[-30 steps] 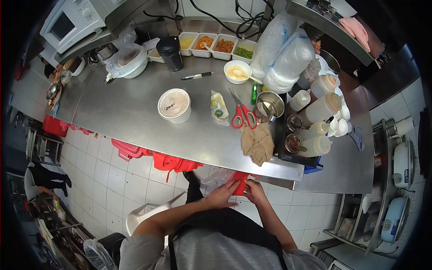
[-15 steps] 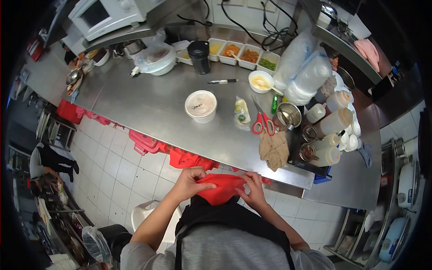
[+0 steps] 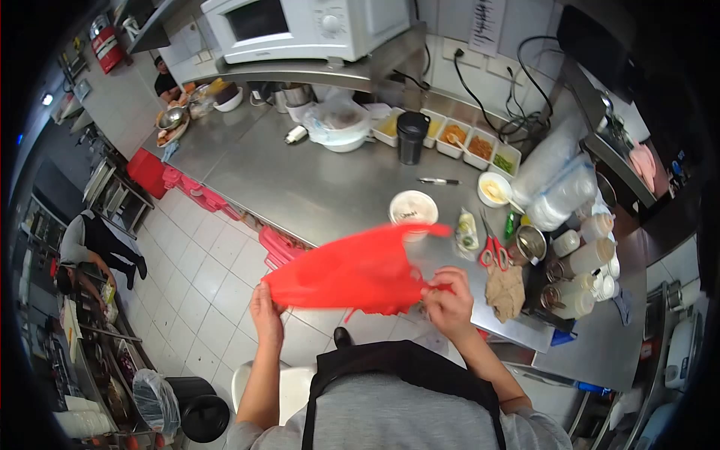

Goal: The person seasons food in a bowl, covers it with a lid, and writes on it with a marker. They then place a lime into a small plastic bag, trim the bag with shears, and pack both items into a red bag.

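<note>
A red plastic bag (image 3: 345, 270) is stretched out in the air between my hands, blurred by motion. My left hand (image 3: 267, 313) pinches its left end. My right hand (image 3: 450, 301) is closed on its right side, near the steel counter's front edge. Behind the bag, a lidded white tub (image 3: 413, 204) with dark writing on its lid stands on the counter, its lower part hidden. To the right of the tub lie a small clear bag with green pieces (image 3: 466, 232), red-handled scissors (image 3: 494, 253) and a brown cloth (image 3: 505, 292).
A pen (image 3: 438, 181), a black tumbler (image 3: 412, 139), a white bowl (image 3: 493, 189) and several food trays line the counter's back. Squeeze bottles (image 3: 592, 259) crowd the right. A white stool (image 3: 296, 394) stands near me. Another person (image 3: 94, 247) bends at the left shelves.
The red plastic bag was bunched between my hands by my apron; now it is spread wide. My hands have moved apart, and the view has turned left and up.
</note>
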A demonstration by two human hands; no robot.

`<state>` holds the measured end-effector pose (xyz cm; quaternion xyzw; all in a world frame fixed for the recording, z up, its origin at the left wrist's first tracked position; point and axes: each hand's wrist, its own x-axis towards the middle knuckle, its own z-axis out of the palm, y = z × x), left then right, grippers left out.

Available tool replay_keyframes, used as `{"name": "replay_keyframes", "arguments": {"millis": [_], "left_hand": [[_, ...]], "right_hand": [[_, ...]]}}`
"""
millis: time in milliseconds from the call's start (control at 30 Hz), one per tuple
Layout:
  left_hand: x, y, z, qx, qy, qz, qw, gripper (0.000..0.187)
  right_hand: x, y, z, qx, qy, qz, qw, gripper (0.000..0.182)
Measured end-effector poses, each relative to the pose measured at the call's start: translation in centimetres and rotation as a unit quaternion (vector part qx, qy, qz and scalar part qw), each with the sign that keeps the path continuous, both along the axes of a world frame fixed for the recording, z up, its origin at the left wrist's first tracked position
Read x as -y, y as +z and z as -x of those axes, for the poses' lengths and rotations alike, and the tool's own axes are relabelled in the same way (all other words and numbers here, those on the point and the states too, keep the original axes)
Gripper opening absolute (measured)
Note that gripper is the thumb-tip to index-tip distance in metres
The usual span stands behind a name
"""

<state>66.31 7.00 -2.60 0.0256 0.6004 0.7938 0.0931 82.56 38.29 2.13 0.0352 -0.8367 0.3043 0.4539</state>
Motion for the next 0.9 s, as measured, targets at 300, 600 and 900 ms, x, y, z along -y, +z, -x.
{"name": "replay_keyframes", "arguments": {"millis": [300, 600, 900], "left_hand": [[1.9, -6.5, 4.5, 0.179, -0.110, -0.399, 0.893, 0.063], [-0.3, -9.2, 27.5, -0.044, -0.083, -0.097, 0.991, 0.058], [-2.3, -8.0, 30.9, 0.094, -0.034, -0.334, 0.937, 0.055]], "right_hand": [[10.7, -2.8, 11.2, 0.150, 0.353, -0.183, 0.905, 0.006], [10.7, -2.2, 29.9, 0.305, 0.253, -0.227, 0.889, 0.028], [11.9, -10.5, 43.1, 0.393, 0.169, -0.242, 0.871, 0.053]]}}
